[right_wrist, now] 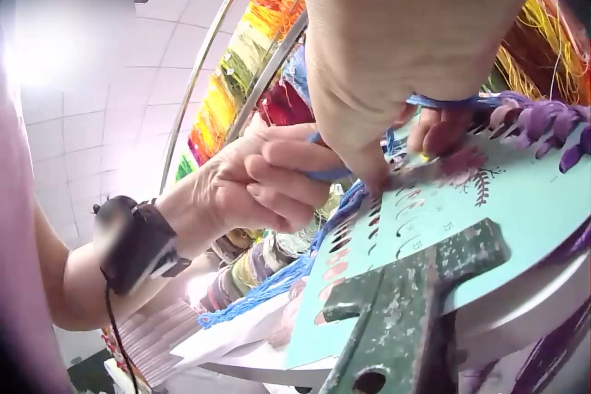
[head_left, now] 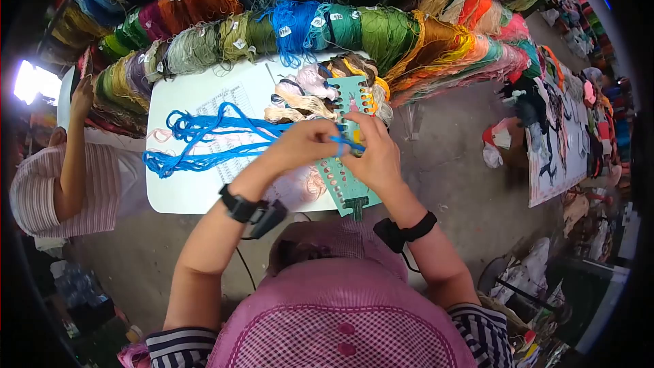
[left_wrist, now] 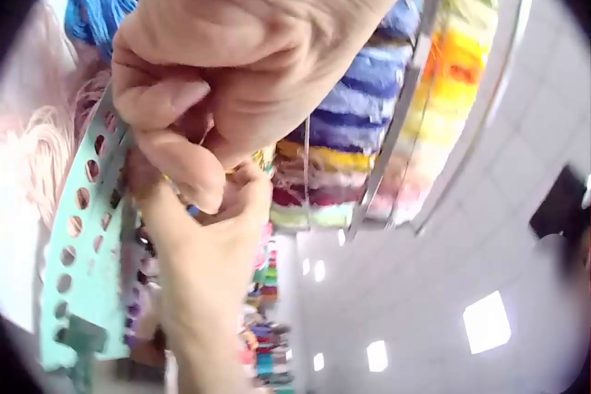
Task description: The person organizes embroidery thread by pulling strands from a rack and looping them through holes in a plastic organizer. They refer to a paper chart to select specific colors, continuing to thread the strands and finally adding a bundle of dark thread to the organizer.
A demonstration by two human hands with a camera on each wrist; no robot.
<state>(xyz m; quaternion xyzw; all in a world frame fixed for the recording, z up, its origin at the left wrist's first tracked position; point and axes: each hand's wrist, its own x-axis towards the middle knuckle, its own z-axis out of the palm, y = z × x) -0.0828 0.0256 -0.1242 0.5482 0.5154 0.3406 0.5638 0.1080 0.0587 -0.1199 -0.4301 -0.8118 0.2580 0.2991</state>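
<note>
My left hand [head_left: 303,143] pinches a strand of bright blue embroidery thread [right_wrist: 328,174] between curled fingers. Close beside it, my right hand [head_left: 378,157] has the same blue thread caught at its fingers, with a loop across them in the right wrist view. Both hands meet over a mint-green punched card [head_left: 351,88], which has rows of holes along its edges and coloured threads tied through some. From the left hand, a long skein of blue thread [head_left: 225,124] trails leftward across the white table. A worn dark green metal clamp [right_wrist: 416,292] sits at the card's near end.
Pale and mixed skeins [head_left: 300,105] lie beside the card, with printed sheets [head_left: 228,99] under the blue skein on the white table [head_left: 184,197]. Racks of coloured thread [head_left: 204,48] hang behind. Another person [head_left: 71,184] stands at left; a second table [head_left: 555,157] is at right.
</note>
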